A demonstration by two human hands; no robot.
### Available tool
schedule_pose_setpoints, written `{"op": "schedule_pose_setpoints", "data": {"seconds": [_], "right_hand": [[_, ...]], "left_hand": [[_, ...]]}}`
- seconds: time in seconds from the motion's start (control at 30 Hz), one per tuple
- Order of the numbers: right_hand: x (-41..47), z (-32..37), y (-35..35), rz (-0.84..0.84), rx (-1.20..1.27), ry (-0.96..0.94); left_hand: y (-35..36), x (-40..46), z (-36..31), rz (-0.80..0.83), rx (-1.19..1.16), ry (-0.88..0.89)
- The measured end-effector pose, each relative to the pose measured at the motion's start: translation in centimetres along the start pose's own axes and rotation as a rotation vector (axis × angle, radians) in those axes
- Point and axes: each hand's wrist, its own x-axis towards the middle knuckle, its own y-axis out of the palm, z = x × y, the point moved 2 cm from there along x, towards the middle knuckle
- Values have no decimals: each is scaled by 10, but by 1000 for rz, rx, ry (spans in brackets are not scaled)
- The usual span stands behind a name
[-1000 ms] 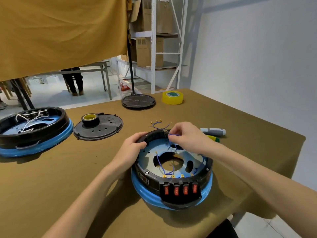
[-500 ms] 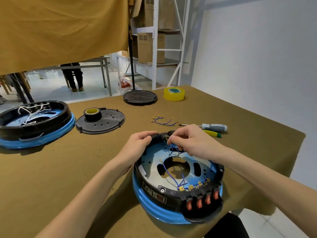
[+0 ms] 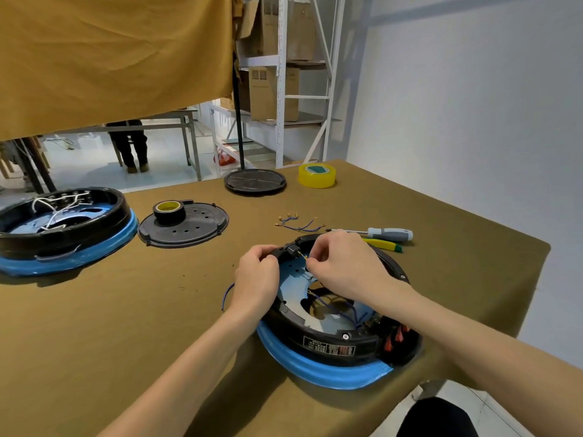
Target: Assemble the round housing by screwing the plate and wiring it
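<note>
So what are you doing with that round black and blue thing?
A person is wiring a round black housing with a blue rim on a brown-covered table. The left hand grips the housing's far edge by a small black connector block, while the right hand pinches a thin blue wire with a brass terminal near that block. Spare blue wires and a grey-handled screwdriver lie just beyond.

The worktop (image 3: 94, 326) is covered with matt olive-brown cloth, a little rough. The round housing (image 3: 318, 339) has a black plastic wall with a soft shine and a smooth blue band below. Inside it, the plate (image 3: 291, 283) looks like pale glossy metal. Behind the housing, the tape roll (image 3: 316, 175) is shiny yellow plastic.
</note>
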Motion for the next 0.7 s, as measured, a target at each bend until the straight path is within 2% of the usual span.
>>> {"op": "schedule_pose_setpoints", "data": {"seconds": [0.13,0.3,0.57,0.7], "right_hand": [[2,0,5,88,104,15],[1,3,7,46,30,-3],[0,12,10,70,-125,-14],[0,9,7,145,-17,-14]], "left_hand": [[-1,1,-1,19,58,42],[-1,0,-2,18,70,58],[-1,-1,-2,18,84,59],[-3,-4,-5,57,138,102]]}}
